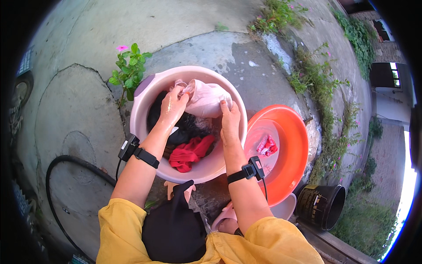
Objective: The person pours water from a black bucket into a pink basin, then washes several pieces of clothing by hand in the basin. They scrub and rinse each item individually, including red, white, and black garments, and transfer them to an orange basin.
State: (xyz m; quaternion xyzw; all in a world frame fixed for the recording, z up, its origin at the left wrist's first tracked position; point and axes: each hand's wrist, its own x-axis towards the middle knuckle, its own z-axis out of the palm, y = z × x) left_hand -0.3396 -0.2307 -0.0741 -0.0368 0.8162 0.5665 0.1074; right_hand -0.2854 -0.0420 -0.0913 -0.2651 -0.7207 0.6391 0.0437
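Observation:
Both of my hands hold a wet pale pink cloth garment [207, 99] above a large pink plastic basin [197, 173]. My left hand [173, 103] pinches its gathered left end between thumb and fingers. At the garment's right edge, my right hand [229, 117] grips it with the thumb on top. Below, a red cloth [191, 153] lies against the basin's near inner wall. Dark clothes [158, 112] fill the left and middle of the basin, partly hidden by my left hand and forearm. Some water shows under the garment.
An orange basin [298, 148] to the right holds a small red-and-white cloth [267, 145] in shallow water. A black bucket [319, 206] lies tilted beyond it. A black hose [52, 184] curves over the concrete at left. A flowering plant [129, 71] grows beside the pink basin.

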